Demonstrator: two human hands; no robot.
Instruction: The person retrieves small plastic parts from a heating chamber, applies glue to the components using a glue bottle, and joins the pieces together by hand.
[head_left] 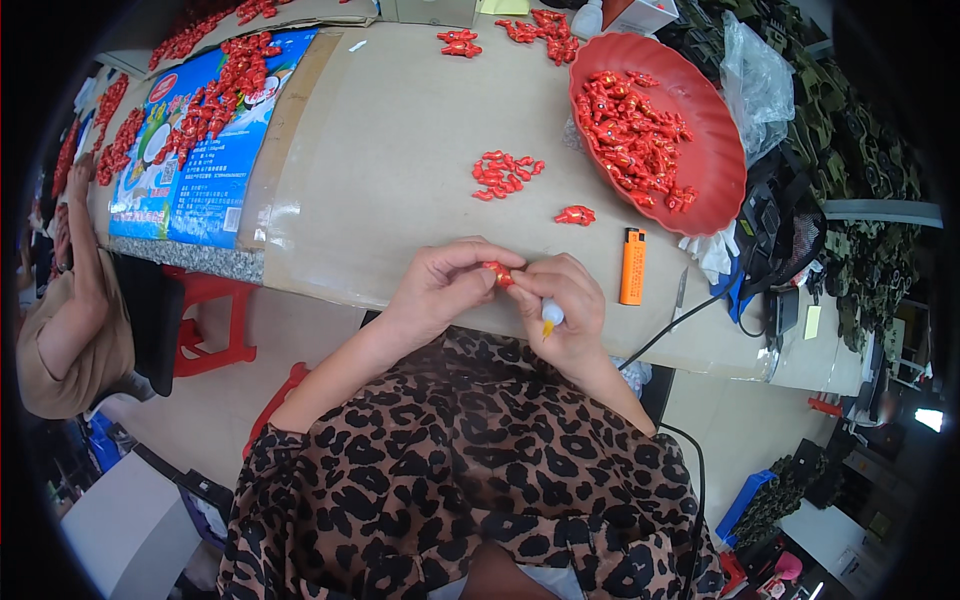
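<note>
At the table's near edge, my left hand pinches a small red figurine between thumb and fingertips. My right hand meets it there, its fingertips touching the figurine's right side. Tucked in the curled fingers of that hand is a small white tube with a yellow pointed tip, which points down toward me. Just beyond my hands lies a cluster of small red pieces. One red figurine rests alone to their right. The figurine's details are partly covered by my fingers.
A red scalloped bowl heaped with red figurines stands at right. Near it lie an orange lighter, a thin blade and a black cable. More figurines cover a blue printed sheet at left, near another person's arm.
</note>
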